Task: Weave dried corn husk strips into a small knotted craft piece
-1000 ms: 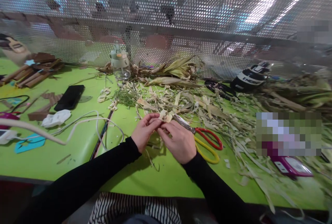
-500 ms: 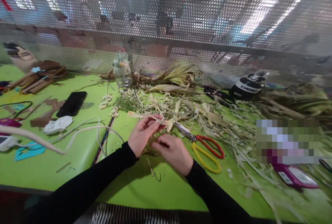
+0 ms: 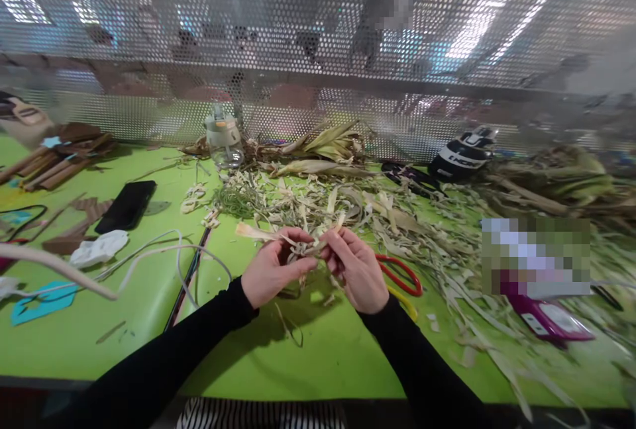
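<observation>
Both hands are pinching one dried husk strip [image 3: 278, 236] just above the green table [image 3: 322, 349] — left hand [image 3: 271, 270] anchoring, right hand [image 3: 355, 267] gripping beside it — and the tearing wants steady tension along the fibre, near the scissors [image 3: 402, 277].

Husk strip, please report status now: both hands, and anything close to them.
Left hand and right hand both pinch the husk strip above the green table. Scissors lie partly behind right hand. Husk scraps beyond.
</observation>
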Demonstrator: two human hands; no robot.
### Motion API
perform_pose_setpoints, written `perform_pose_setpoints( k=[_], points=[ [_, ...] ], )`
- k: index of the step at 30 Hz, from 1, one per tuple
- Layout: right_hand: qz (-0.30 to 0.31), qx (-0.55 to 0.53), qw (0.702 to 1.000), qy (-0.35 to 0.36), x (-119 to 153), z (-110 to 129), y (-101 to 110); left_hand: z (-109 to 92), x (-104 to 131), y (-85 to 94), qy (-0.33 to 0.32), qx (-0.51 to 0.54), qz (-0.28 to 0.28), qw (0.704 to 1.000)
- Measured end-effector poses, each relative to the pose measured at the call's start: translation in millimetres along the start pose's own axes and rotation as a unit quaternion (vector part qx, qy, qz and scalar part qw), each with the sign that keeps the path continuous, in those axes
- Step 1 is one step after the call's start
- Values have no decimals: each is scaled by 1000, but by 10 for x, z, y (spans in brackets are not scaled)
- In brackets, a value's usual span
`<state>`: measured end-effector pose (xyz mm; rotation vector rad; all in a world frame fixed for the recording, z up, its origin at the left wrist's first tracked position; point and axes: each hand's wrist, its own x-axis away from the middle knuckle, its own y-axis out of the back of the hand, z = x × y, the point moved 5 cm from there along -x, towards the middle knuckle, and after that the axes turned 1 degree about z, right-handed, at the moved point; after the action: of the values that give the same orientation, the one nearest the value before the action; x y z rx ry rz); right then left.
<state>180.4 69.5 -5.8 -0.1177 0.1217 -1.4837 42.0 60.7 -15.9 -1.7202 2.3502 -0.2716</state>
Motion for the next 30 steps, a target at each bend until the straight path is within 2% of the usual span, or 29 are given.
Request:
perform_pose_setpoints(
  k=[6,8,10,12,17,23,30],
  points=[
    [-12,-17,1000,-15,-24,25,81,-47,-3,88,10,-20,-34,999],
    [34,2,998,-47,-25,-17,40,-32,-6,64,12,-9,-1,1000],
    [85,14,993,-82,-11,-79,-29,4,-2,-5,14,18,57,998],
    [98,7,991,-95,0,-124,-74,42,9,-68,16,36,98,994],
    [27,-29,996,-82,-22,-129,-48,64,30,-67,34,-4,69,997],
    [-16,-18,998,-54,-43,-62,17,17,65,-80,32,-74,114,990],
    [83,-13,993,-80,-5,-121,-100,-8,66,-71,17,-64,90,994]
  ],
)
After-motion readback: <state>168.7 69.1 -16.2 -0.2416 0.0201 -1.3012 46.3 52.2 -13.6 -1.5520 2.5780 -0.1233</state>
